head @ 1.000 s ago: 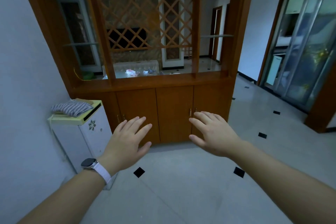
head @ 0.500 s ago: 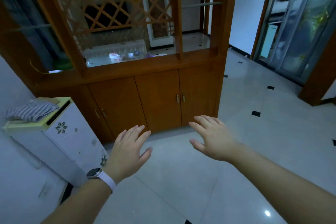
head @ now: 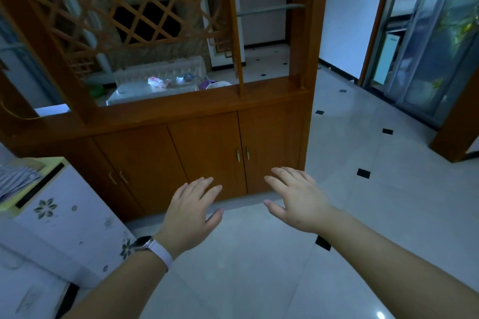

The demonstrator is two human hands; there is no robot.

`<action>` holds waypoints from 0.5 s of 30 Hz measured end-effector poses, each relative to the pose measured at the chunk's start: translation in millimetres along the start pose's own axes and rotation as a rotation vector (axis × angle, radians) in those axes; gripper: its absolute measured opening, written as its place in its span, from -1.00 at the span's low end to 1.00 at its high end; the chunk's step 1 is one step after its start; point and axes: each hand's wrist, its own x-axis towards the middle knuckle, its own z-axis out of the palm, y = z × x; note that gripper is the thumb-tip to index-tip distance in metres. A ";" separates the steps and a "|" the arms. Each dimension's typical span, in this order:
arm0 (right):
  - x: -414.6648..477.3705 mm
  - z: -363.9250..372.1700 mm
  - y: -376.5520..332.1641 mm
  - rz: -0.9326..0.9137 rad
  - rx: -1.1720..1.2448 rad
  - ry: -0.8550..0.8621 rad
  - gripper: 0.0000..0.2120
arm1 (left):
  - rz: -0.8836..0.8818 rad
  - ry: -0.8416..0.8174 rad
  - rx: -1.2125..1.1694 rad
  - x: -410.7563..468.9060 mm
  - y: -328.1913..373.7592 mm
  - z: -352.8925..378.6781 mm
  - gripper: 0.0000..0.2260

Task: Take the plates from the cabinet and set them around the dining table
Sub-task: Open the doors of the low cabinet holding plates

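Observation:
A brown wooden cabinet (head: 207,153) with several shut doors and small brass handles (head: 242,155) forms the base of a lattice room divider. My left hand (head: 190,212), a watch on its wrist, is held out flat with fingers apart, a little short of the doors. My right hand (head: 298,197) is also spread and empty, just below the right pair of doors. No plates are visible on this side. Through the divider I see a dining table (head: 134,92) with small items and a white plate-like rim (head: 220,84).
A white floral-patterned appliance (head: 59,217) with a striped cloth (head: 15,181) on top stands at the left against the wall. Glossy tiled floor (head: 375,202) spreads to the right, toward glass sliding doors (head: 427,41). A wooden post (head: 305,33) ends the divider on the right.
The view has moved closer to the cabinet and tilted down. Both hands stay spread and empty, now nearer the doors.

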 end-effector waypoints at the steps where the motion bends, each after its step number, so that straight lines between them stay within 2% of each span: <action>1: 6.6 0.0 5.9 -0.003 0.000 0.005 -0.44 | -0.004 0.001 0.010 9.4 -1.1 1.4 -0.51; 9: 60.9 34.7 46.5 0.016 0.007 -0.043 -0.45 | 0.010 -0.018 0.003 81.8 -22.8 38.0 -0.50; 15: 123.7 63.5 81.4 0.039 -0.037 -0.091 -0.43 | 0.014 -0.003 -0.021 153.5 -71.0 77.6 -0.50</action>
